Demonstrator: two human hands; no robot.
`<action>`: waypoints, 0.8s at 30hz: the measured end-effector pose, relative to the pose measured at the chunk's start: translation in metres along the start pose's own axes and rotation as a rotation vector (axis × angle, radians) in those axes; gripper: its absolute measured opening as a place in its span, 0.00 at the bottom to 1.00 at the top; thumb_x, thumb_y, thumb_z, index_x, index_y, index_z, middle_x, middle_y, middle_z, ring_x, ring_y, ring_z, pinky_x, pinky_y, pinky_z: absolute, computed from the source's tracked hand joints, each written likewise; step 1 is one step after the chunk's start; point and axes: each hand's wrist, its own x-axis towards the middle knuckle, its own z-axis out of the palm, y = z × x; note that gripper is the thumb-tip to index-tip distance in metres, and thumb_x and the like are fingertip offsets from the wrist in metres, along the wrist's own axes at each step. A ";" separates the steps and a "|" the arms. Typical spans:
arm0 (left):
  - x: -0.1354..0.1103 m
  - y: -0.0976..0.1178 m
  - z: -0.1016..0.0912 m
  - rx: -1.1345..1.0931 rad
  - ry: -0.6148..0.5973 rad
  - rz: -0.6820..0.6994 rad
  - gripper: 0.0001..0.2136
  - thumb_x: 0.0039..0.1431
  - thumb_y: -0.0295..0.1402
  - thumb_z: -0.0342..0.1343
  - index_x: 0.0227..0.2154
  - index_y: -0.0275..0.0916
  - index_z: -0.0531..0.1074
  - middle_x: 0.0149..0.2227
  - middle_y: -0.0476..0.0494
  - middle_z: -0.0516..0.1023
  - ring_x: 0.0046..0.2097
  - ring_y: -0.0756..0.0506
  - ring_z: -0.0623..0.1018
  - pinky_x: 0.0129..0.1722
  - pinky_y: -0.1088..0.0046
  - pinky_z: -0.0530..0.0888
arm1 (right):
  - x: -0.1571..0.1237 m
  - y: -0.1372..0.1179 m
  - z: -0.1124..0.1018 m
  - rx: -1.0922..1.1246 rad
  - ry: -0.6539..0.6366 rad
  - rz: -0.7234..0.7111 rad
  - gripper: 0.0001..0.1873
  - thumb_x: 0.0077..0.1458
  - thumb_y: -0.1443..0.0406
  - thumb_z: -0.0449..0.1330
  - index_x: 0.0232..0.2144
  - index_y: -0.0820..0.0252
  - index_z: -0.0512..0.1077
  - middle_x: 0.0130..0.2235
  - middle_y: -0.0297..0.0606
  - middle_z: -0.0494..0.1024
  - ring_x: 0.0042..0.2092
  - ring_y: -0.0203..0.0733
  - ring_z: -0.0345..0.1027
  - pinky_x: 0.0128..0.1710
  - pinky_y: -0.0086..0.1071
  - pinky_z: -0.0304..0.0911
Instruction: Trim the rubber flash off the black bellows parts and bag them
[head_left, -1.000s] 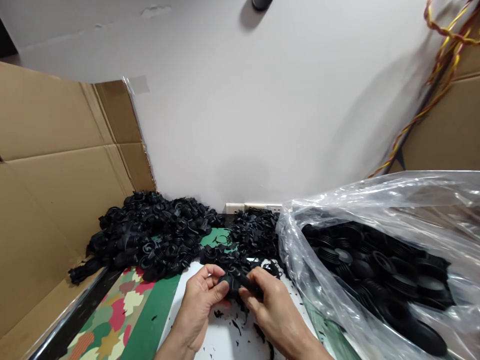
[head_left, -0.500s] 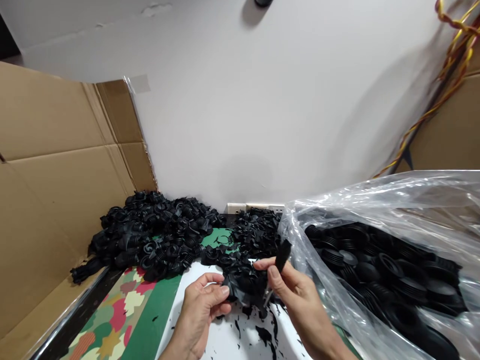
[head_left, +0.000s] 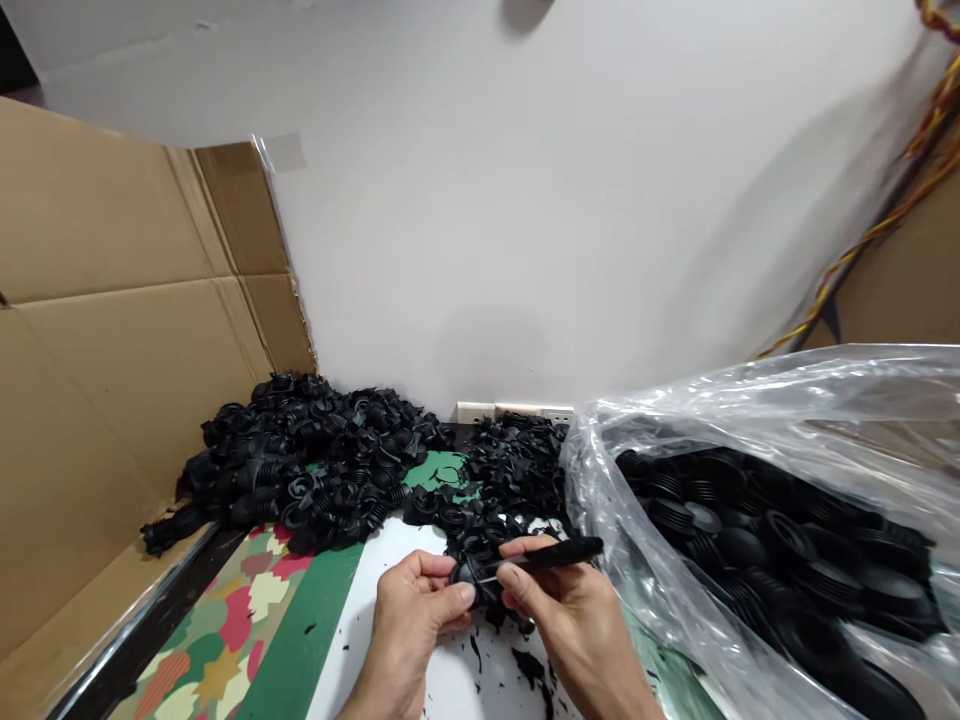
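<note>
Between its thumb and fingers, my left hand [head_left: 416, 615] pinches a small black rubber part [head_left: 466, 568] with a rounded surface. My right hand [head_left: 566, 605] grips a slim tool with a black handle [head_left: 562, 553] and a thin metal tip. The tip points left and meets or nearly meets the rubber part; exact contact is too small to tell. Both hands are close together above a white sheet [head_left: 367, 600] strewn with black scraps. Fingers partly hide the part and the tool's shaft.
A heap of ribbed black rubber pieces [head_left: 330, 450] lies at left beside a cardboard panel [head_left: 112, 230]. Thin black scraps [head_left: 521, 460] are piled behind the hands. At right, a clear plastic bag [head_left: 600, 450] holds several round black parts [head_left: 787, 540]. Power sockets [head_left: 476, 411] line the wall's foot.
The right hand has turned the tool from nearly upright to almost level and brought its tip left to the rubber part. My left hand keeps its pinch. The view has shifted slightly.
</note>
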 end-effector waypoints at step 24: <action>-0.004 0.005 -0.002 -0.008 -0.053 0.060 0.08 0.39 0.26 0.64 0.26 0.34 0.73 0.21 0.50 0.75 0.22 0.53 0.73 0.23 0.79 0.71 | 0.028 0.006 -0.033 -0.423 0.295 -0.317 0.12 0.51 0.56 0.58 0.27 0.59 0.72 0.20 0.36 0.74 0.21 0.42 0.70 0.22 0.33 0.65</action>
